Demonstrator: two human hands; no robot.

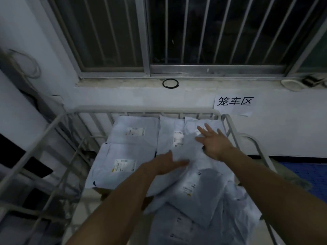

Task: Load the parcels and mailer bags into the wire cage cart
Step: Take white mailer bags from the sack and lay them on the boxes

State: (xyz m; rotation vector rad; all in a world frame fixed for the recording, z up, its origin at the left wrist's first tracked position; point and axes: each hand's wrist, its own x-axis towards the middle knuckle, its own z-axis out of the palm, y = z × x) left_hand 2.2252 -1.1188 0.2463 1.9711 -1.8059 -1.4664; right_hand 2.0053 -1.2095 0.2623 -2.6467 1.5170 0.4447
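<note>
Several pale blue-grey mailer bags with white labels lie flat inside the white wire cage cart (141, 109). One bag (134, 129) fills the far left, another (120, 165) the near left. A long bag (187, 149) runs down the right side over more bags (194, 195) heaped near me. My left hand (166, 163) lies on the long bag's near part with its fingers stretched out. My right hand (214, 142) lies flat on its far part, fingers spread.
The cart stands against a white wall under a barred window (177, 32). A paper sign (233, 103) with black characters is stuck to the wall at right. A black ring (170, 83) sits on the sill. A blue floor mat (309, 172) lies at right.
</note>
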